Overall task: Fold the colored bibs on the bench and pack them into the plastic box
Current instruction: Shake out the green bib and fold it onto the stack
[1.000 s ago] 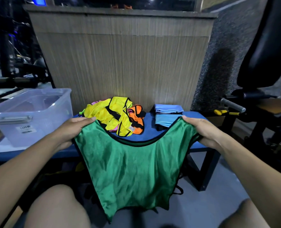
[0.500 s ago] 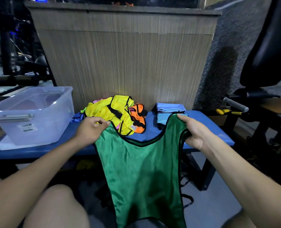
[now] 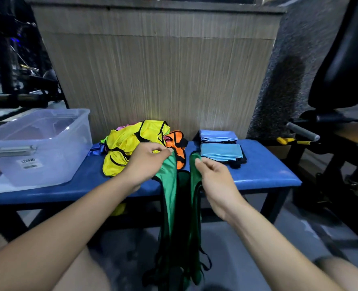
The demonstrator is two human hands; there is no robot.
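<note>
Pinching both shoulder straps of the shiny green mesh bib [image 3: 169, 177] hanging off the blue padded surface [image 3: 264, 175], left hand [image 3: 146, 162] and right hand [image 3: 213, 177] fingers should match the edges up evenly before folding

Left hand [image 3: 145, 162] and right hand [image 3: 213, 178] each pinching a shoulder strap of a green bib [image 3: 169, 206] hanging before a blue bench [image 3: 264, 175], clear plastic box [image 3: 37, 143] at left, heap of yellow and orange bibs [image 3: 132, 148] mid-bench, folded blue bibs [image 3: 220, 143] at right
</note>
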